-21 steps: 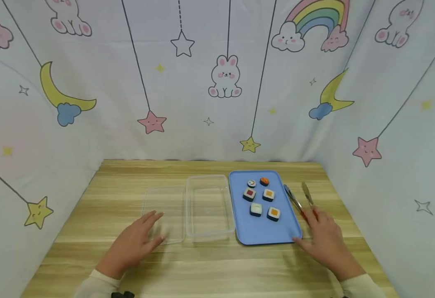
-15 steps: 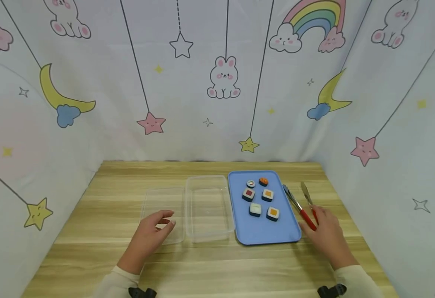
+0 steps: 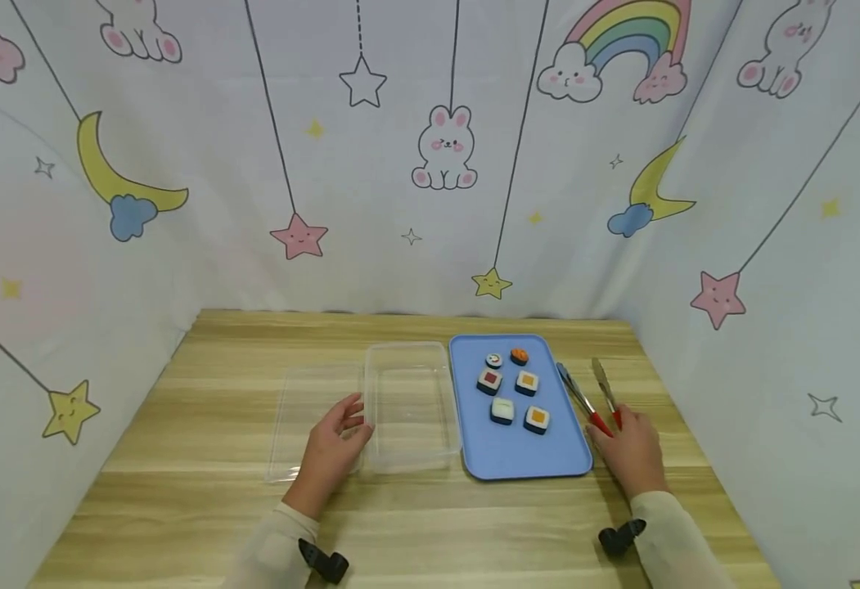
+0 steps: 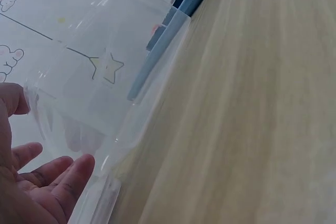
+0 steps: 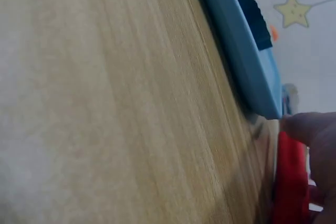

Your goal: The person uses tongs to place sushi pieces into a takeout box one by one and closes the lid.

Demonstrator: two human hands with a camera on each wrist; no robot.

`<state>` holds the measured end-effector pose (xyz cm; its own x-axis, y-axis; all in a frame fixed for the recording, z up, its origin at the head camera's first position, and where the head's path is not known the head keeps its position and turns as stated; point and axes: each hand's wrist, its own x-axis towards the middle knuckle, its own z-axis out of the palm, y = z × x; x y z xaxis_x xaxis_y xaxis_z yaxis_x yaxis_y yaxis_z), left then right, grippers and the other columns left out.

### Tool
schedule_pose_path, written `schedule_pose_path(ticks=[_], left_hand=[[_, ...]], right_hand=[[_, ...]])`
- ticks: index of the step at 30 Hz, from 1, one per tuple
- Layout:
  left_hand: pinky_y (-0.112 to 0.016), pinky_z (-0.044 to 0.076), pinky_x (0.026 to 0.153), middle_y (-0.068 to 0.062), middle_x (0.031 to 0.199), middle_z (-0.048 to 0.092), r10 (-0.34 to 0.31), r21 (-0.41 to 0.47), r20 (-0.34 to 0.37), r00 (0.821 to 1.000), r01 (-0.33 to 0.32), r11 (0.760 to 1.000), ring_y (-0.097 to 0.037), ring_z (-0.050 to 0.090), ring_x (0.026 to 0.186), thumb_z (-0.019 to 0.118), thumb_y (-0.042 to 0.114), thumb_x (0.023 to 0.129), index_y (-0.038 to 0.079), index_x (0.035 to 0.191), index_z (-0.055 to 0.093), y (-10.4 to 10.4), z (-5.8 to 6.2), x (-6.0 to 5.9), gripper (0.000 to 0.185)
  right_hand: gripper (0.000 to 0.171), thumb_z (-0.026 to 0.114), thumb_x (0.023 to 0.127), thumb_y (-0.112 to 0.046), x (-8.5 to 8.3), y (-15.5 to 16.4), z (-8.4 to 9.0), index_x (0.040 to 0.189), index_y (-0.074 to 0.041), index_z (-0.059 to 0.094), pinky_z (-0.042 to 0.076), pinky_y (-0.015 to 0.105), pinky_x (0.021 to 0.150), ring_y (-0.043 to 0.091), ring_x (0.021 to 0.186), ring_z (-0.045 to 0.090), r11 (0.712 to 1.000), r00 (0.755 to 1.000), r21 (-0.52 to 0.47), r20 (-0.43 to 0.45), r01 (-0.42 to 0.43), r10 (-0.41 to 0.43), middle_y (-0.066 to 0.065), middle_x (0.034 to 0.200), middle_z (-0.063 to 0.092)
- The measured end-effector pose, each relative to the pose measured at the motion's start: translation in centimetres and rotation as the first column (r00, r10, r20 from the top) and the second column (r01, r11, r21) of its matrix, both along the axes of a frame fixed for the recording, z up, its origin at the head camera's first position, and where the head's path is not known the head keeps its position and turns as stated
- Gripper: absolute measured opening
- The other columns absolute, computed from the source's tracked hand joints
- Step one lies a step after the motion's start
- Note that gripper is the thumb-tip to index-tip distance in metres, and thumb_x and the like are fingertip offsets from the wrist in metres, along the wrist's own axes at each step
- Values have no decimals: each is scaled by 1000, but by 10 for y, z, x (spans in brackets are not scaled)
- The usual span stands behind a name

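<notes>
My left hand (image 3: pixel 332 446) is at the left wall of a clear plastic container (image 3: pixel 413 458), over the edge of a clear flat lid (image 3: pixel 304 409). In the left wrist view its loosely bent fingers (image 4: pixel 73 179) spread beside the container, right at its rim. My right hand (image 3: pixel 630 448) grips the red handles of a pair of metal tongs (image 3: pixel 580 393), which lie with their tips spread apart and pointing away from me. The right wrist view has the thumb (image 5: pixel 299 125) against a red handle (image 5: pixel 290 182); most of the other fingers are hidden.
Between container and tongs lies a blue tray (image 3: pixel 525 458) with several sushi pieces, including an orange-topped one (image 3: pixel 520 357) and a yellow-centred roll (image 3: pixel 536 420). The wooden table (image 3: pixel 430 532) ends at a patterned curtain (image 3: pixel 371 278) at the back.
My left hand has moved right, from over the lid to the container's left wall. My right hand has drawn in around the tongs' handles, its thumb leaving the tray's corner.
</notes>
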<state>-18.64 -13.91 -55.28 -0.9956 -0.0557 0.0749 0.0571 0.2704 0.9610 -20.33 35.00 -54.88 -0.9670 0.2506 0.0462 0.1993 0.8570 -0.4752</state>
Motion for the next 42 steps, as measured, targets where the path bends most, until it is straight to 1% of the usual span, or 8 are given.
schedule_pose_path(ticks=[5, 9, 11, 17, 23, 27, 33, 42], left_hand=[[-39, 55, 98, -20, 141, 61, -14, 47, -30, 999, 16, 999, -34, 63, 124, 74, 8, 95, 5, 147, 57, 1, -3, -1, 55], [-34, 55, 98, -22, 142, 60, -25, 110, -40, 999, 30, 993, -35, 61, 127, 73, 6, 95, 3, 146, 57, 2, -5, -2, 54], [-35, 55, 99, -22, 143, 59, -35, 131, -45, 998, 40, 991, -36, 60, 129, 73, 5, 96, 2, 147, 56, 2, -6, -2, 54], [-33, 55, 99, -23, 145, 58, -42, 134, -56, 998, 49, 990, -37, 59, 130, 72, 4, 96, 1, 147, 56, 2, -6, -5, 54], [-41, 53, 102, -25, 146, 56, -32, 108, -22, 999, 34, 994, -39, 57, 132, 70, 0, 97, -2, 148, 53, 3, -5, -9, 54], [-43, 52, 103, -26, 146, 55, -30, 110, -22, 999, 32, 993, -41, 56, 133, 68, -2, 96, -3, 148, 52, 1, -4, -11, 54], [-34, 54, 99, -22, 144, 59, -36, 112, -39, 999, 40, 993, -35, 59, 130, 71, 3, 96, 2, 147, 57, -4, -3, -9, 52], [-33, 54, 98, -24, 142, 60, -45, 122, -41, 998, 50, 991, -38, 60, 129, 70, 0, 96, -1, 147, 56, -5, -7, -9, 53]], right_hand=[[71, 77, 92, -33, -5, 3, -7, 137, 16, 53, 48, 65, 90, 55, 107, 57, 1000, 997, 18, -81, 21, -20, 40, 120, 56], [56, 81, 88, -30, -7, 9, -9, 120, 14, 64, 51, 58, 79, 46, 91, 62, 1000, 992, 0, -124, 28, -28, 31, 101, 64], [54, 82, 87, -31, -9, 11, -8, 116, 12, 67, 52, 55, 76, 42, 87, 63, 999, 993, -16, -115, 29, -31, 28, 97, 66], [54, 83, 86, -30, -7, 13, -4, 119, 11, 69, 52, 58, 82, 46, 94, 65, 998, 993, -49, -116, 32, -38, 31, 105, 68], [58, 81, 89, -30, -6, 8, 8, 127, 11, 66, 53, 58, 83, 45, 97, 63, 998, 988, -60, -148, 29, -37, 31, 111, 66], [58, 83, 89, -30, -12, -2, 23, 131, 6, 66, 53, 52, 79, 38, 93, 62, 1000, 987, -22, -161, -20, 16, 25, 111, 66], [54, 86, 86, -28, -27, -20, 40, 127, 5, 70, 55, 52, 77, 36, 89, 63, 987, 971, 72, -182, -141, 152, 24, 109, 69], [48, 87, 85, -24, -44, -27, 45, 123, 1, 74, 55, 54, 81, 36, 92, 66, 980, 979, 109, -98, -170, 180, 22, 110, 72]])
